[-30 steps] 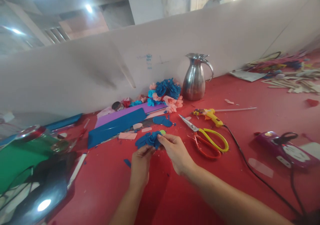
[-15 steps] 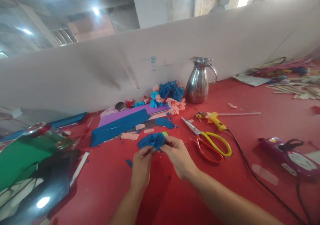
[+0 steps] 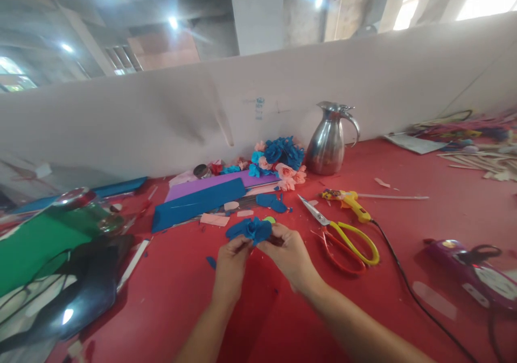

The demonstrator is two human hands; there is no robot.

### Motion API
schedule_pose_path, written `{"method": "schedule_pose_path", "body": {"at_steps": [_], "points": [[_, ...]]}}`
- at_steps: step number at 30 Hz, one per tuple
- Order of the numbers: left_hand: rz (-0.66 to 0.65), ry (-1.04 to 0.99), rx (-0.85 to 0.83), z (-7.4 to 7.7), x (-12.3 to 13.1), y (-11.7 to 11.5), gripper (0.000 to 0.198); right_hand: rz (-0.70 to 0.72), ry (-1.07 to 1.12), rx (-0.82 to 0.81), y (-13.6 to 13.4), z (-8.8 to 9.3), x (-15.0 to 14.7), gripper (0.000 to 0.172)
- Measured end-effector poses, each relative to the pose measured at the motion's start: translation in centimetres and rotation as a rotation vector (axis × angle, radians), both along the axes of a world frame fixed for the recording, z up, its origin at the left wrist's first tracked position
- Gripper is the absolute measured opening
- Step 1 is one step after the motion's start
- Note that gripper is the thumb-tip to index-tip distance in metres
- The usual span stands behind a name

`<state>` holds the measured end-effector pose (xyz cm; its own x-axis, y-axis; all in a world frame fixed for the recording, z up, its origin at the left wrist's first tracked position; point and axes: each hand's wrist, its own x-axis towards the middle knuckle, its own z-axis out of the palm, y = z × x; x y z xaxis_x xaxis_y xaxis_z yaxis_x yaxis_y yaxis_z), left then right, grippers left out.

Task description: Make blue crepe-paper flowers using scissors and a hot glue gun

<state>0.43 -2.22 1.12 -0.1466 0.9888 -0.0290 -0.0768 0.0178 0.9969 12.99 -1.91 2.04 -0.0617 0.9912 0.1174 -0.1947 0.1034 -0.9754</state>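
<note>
A blue paper flower (image 3: 251, 229) with ruffled petals is held up above the red table, between both my hands. My left hand (image 3: 233, 260) pinches it from below, at its base. On the other side, my right hand (image 3: 287, 250) grips a petal edge between thumb and fingers. The fingertips partly hide the flower's underside. To the right of my right hand lie scissors (image 3: 343, 239) with one yellow and one red handle, blades apart. Past them rests a yellow glue gun (image 3: 350, 201) with a clear glue stick in its back.
A steel jug (image 3: 326, 145) stands against the white partition (image 3: 161, 115), beside a bunch of blue and pink paper flowers (image 3: 280, 158). Blue paper (image 3: 197, 204) and scraps lie ahead. A purple power strip (image 3: 472, 277) with cords is at right; a black bag (image 3: 92, 282) at left.
The whole scene has shifted slightly right and down as the head view moved. Both hands keep hold of the blue paper flower, whose petals have turned a little.
</note>
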Motion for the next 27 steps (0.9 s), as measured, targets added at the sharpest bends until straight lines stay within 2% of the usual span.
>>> {"method": "schedule_pose_path", "body": {"at_steps": [10,16,19,21,27], "points": [[-0.055,-0.021,0.033,-0.2,-0.1,0.1,0.016,-0.045,-0.155,0.074,0.1,-0.2,0.0,0.010],[-0.040,-0.004,0.023,-0.4,-0.3,0.1,0.015,-0.081,-0.250,0.085,-0.1,0.3,0.2,0.009],[0.000,0.000,0.005,-0.3,-0.6,0.1,0.014,-0.074,-0.196,0.091,-0.4,0.9,0.3,0.026],[0.026,0.004,0.000,-0.2,-0.7,0.1,0.014,-0.068,-0.136,0.100,-0.6,1.2,0.3,0.032],[0.047,-0.008,-0.013,0.1,-0.6,0.1,0.012,0.002,0.086,0.016,-0.7,1.2,0.1,0.022]]}}
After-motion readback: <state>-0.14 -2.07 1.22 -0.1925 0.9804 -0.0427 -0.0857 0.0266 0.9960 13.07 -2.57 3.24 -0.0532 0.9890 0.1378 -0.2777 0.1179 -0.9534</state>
